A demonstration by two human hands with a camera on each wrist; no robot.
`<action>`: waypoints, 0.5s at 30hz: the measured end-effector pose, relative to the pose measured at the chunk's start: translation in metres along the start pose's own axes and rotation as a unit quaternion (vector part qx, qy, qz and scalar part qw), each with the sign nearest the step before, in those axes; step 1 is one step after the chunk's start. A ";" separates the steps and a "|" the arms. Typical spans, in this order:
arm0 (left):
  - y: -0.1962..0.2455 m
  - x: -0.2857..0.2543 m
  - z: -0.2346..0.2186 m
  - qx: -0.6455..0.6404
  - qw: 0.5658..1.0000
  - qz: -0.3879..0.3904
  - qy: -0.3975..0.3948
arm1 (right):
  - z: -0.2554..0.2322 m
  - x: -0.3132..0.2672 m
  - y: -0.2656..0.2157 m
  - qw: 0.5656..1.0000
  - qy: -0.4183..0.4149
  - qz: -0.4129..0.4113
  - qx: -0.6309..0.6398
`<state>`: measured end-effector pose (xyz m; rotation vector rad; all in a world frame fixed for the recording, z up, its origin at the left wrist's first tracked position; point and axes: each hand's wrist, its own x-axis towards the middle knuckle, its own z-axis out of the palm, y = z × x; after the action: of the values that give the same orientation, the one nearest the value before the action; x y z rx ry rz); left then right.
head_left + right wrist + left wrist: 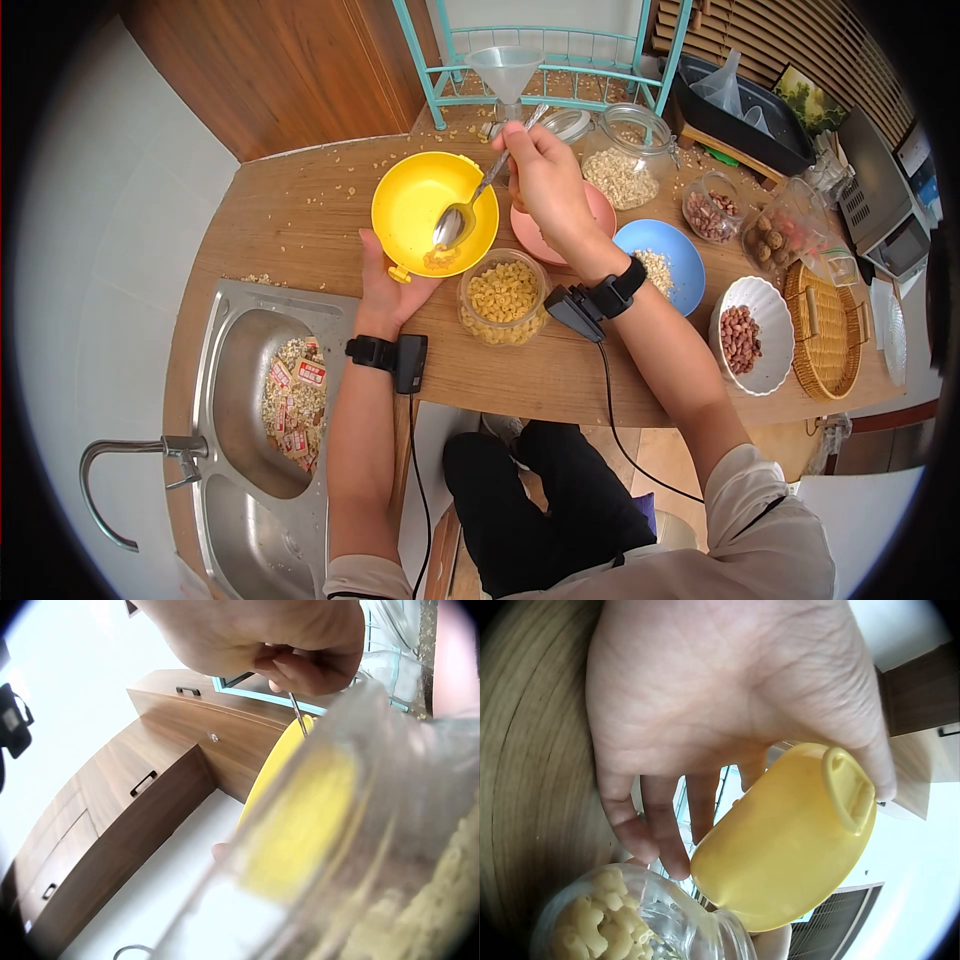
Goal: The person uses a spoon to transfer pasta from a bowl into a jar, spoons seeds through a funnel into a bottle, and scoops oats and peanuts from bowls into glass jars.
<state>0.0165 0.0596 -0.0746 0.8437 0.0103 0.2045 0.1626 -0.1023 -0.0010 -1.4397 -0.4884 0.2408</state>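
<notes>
My left hand holds a yellow bowl tilted over the counter, its thumb up at the rim. The left wrist view shows the fingers of the left hand at the far side of the bowl, below its small side handle. A metal spoon is pinched near its handle end by my right hand. Its head lies inside the bowl, beside a few small yellow bits at the lower wall. Just right of the bowl stands a clear jar of macaroni.
A pink plate, a blue plate with oats and a white bowl of peanuts stand rightward. Behind are an oat jar, a funnel and a turquoise rack. The sink is front left.
</notes>
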 end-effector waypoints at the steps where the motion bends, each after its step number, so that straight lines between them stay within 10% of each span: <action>1: 0.000 0.000 0.000 -0.002 1.000 -0.001 -0.002 | 0.000 -0.001 -0.001 0.999 0.002 -0.031 0.012; 15: 0.000 0.000 -0.001 -0.003 1.000 -0.003 0.002 | 0.001 -0.004 -0.004 0.996 -0.063 -0.037 0.048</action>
<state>0.0165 0.0602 -0.0751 0.8378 0.0170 0.2009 0.1577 -0.1035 0.0024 -1.3142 -0.6240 0.2925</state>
